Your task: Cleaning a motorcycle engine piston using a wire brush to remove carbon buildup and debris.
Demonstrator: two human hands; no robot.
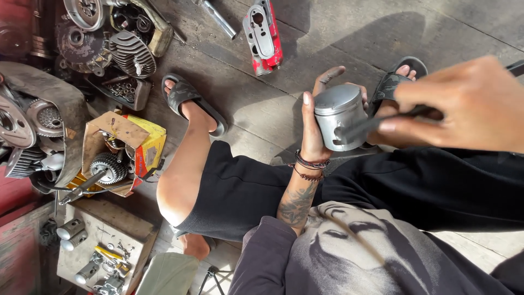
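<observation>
— Cradling that grey metal piston (338,117) upright in the left hand (315,123), is the person getting a good enough hold on it?

— I'd say so. The fingers are wrapping round its far side and the thumb is pressing along the near left edge, so it is sitting above the knees, in the middle of the scene, clear of the floor.

— And the right hand (464,106)?

— It is pinching a thin dark tool (376,123), tip touching the piston's side near the cut-out. To my eye, working it well is a matter of keeping the piston from turning and guiding the tip lightly, so it is not slipping across the skirt.

— Anything close by getting in the way?

— Not really. The cardboard box with a gear (117,155) is lying well apart on the left, and the red casing (263,35) is sitting far off on the concrete.
</observation>
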